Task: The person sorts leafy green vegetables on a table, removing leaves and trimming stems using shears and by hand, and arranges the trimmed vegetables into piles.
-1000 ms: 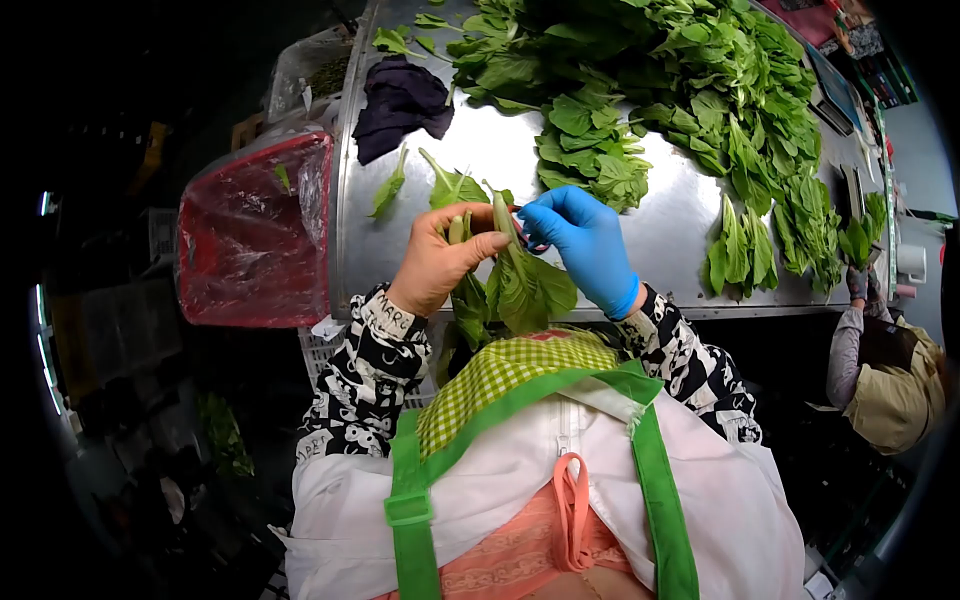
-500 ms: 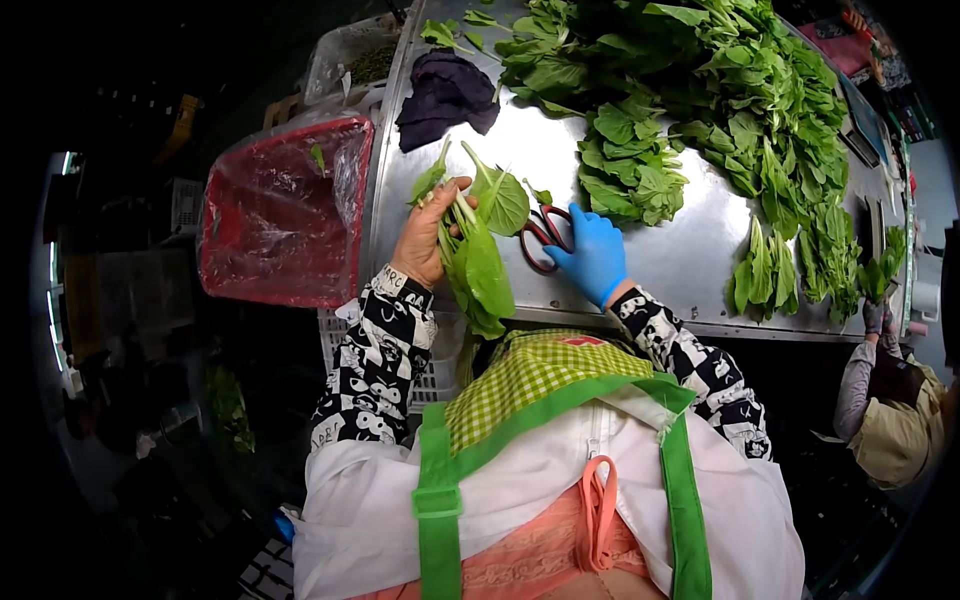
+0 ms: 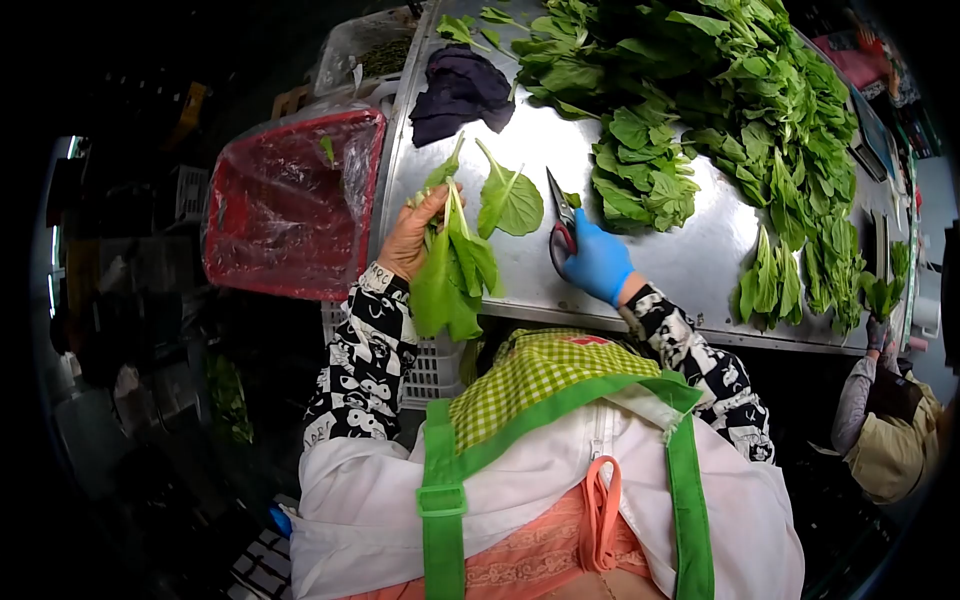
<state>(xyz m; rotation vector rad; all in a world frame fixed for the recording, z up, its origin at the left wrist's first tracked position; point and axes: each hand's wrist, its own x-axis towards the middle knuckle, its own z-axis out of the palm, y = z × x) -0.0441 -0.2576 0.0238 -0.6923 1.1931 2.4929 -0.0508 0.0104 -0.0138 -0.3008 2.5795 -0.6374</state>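
Note:
My bare left hand (image 3: 413, 235) is closed around the stems of a small bunch of leafy greens (image 3: 455, 275), whose leaves hang down past the table's front edge. In a blue glove, my right hand (image 3: 597, 257) grips dark-handled scissors (image 3: 562, 225), their blades pointing away from me. Between the hands, a loose leaf (image 3: 511, 202) lies on the metal table (image 3: 540, 275). Beyond my right hand sits a smaller pile of greens (image 3: 643, 175). A dark purple cloth (image 3: 460, 95) lies behind my left hand.
Left of the table stands a red crate (image 3: 290, 205) lined with clear plastic. A large heap of greens (image 3: 780, 120) covers the back and right. A white basket (image 3: 435, 370) is below the front edge. At far right, another person (image 3: 890, 420) holds greens.
The scissors have turned in my right hand, so their blades now point away and upward. My left hand has shifted slightly left, and the bunch in it has swung left.

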